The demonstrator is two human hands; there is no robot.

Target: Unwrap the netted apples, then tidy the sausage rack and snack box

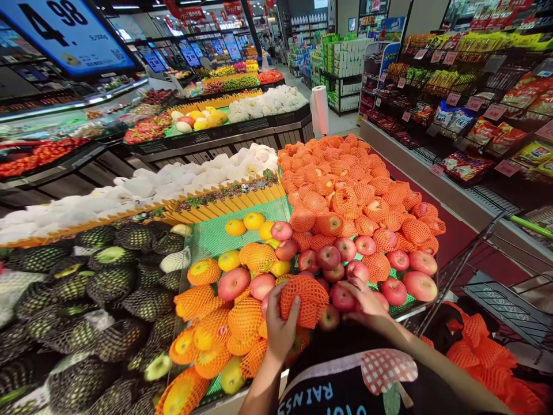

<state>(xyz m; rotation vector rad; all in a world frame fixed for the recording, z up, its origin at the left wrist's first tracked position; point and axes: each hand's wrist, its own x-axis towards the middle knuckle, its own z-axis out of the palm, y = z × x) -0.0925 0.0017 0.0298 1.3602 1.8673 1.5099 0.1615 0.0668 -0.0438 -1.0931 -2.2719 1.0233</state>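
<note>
My left hand (281, 324) is closed round an orange foam fruit net (305, 300), with the thumb across its front. Whether an apple sits inside the net cannot be made out. Just to the right, my right hand (365, 301) has its fingers curled over a bare red apple (343, 297) at the front of the display. More bare apples (329, 257) lie behind and beside both hands. Left of my left hand are oranges in orange nets (245, 323), with a few bare apples (234, 284) among them.
Net-wrapped apples (341, 173) are heaped at the back. Dark-netted green fruit (114, 282) fills the left, beyond a yellow fence divider (228, 199). A shopping cart (458, 276) stands at the right beside loose orange nets (484, 357). Snack shelves (458, 109) line the right side.
</note>
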